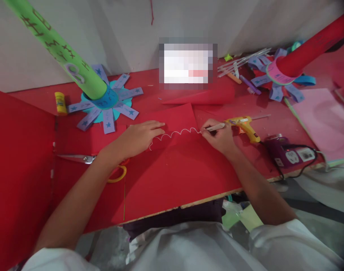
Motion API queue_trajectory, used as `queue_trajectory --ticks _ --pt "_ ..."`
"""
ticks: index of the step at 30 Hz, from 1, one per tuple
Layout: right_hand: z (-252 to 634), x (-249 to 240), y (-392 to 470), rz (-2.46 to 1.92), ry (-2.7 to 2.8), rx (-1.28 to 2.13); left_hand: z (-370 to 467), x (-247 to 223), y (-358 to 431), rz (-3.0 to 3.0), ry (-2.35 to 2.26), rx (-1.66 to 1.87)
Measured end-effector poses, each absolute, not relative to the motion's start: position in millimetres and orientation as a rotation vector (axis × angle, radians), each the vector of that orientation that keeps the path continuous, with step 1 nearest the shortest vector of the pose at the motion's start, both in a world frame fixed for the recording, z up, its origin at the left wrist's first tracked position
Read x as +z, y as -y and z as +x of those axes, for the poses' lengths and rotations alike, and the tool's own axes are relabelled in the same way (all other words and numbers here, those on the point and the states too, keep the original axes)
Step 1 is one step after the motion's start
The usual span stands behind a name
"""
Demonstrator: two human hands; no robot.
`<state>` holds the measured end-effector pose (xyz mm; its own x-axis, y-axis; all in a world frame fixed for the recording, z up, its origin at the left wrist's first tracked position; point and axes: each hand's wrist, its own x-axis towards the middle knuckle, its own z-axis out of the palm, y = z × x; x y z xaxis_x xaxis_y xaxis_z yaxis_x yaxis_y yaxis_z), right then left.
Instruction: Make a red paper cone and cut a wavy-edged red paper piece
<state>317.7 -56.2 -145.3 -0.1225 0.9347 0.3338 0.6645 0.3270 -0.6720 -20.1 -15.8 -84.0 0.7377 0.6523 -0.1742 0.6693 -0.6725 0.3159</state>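
A sheet of red paper [177, 116] lies on the red table in front of me, crossed by a white scalloped line [176, 133]. My left hand [143, 137] rests flat on the paper at the line's left end, fingers stretched out. At the line's right end, my right hand [218, 137] grips a white pen [216, 127], its tip hidden at the fingers or touching the paper. Under my left forearm lie scissors [87, 159] with yellow and orange handles, partly covered by the arm. A yellow glue gun [246, 128] lies just right of my right hand.
A green tube [87, 79] with purple paper strips stands at left beside a yellow glue stick [60, 104]. Further right are a red tube [307, 52], a purple power socket box [285, 152] with cable, pink sheets [324, 120] and clear glue sticks [245, 62]. A red panel [19, 169] borders the left.
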Motion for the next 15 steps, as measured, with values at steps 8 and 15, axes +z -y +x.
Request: queue_trajectory --ticks 8,15 --pt "319.1 -145.9 55.7 -1.403 1.859 0.473 -20.0 -82.1 16.3 2.575 -1.010 -0.065" --pt "318.8 -145.7 56.0 -1.423 1.855 0.475 -21.6 -85.0 15.1 2.528 -1.008 -0.035"
